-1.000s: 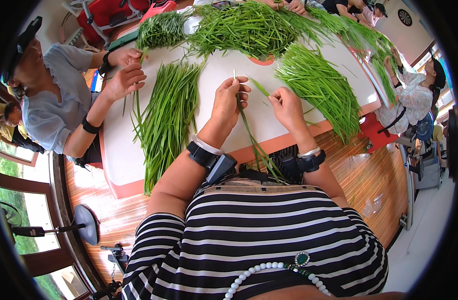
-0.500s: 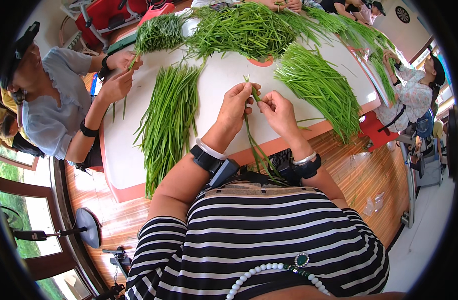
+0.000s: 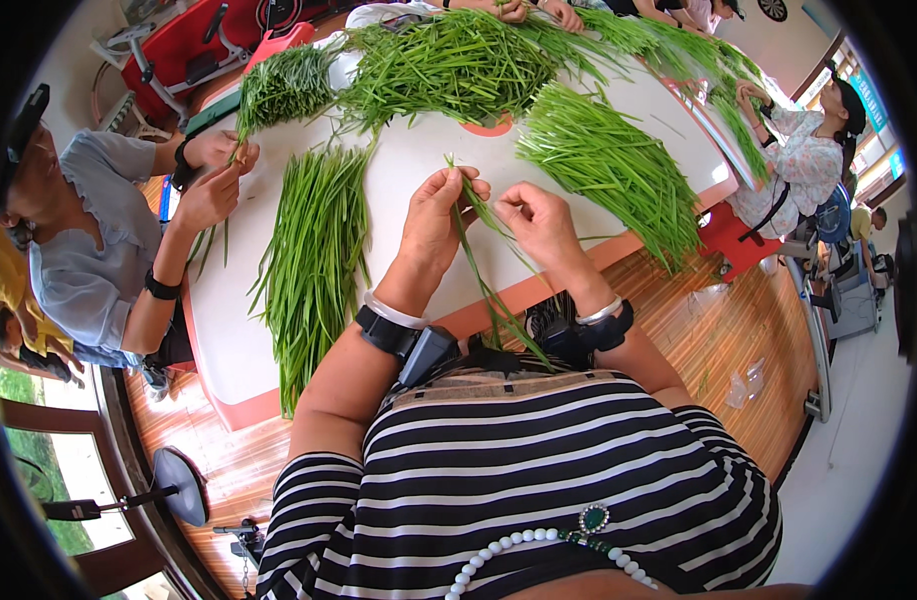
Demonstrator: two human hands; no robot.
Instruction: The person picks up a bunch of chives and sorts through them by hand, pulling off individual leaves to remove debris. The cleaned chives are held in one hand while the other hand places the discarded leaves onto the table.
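My left hand [image 3: 437, 222] is closed in a pinch around the upper end of a few garlic chives [image 3: 481, 277], whose long leaves hang toward my lap. To its right, my right hand [image 3: 541, 225] has thumb and fingers pinched together; a loose leaf runs close by its fingertips, and what it grips, if anything, is too small to make out. Both hands are above the white table [image 3: 404, 155] near its front edge. Left of them lies a long bunch of chives [image 3: 314, 260]; another bunch [image 3: 614, 170] lies to the right.
A large heap of chives [image 3: 449, 65] and a smaller bundle [image 3: 289, 85] lie across the far side. At the left, a person [image 3: 94, 215] handles chives; another person [image 3: 804, 150] works at the far right. A red stool [image 3: 734, 240] stands by the table's right end.
My right hand has drawn slightly away from my left, opening the gap between them, and the leaves between them have spread apart. The whole view has shifted a little.
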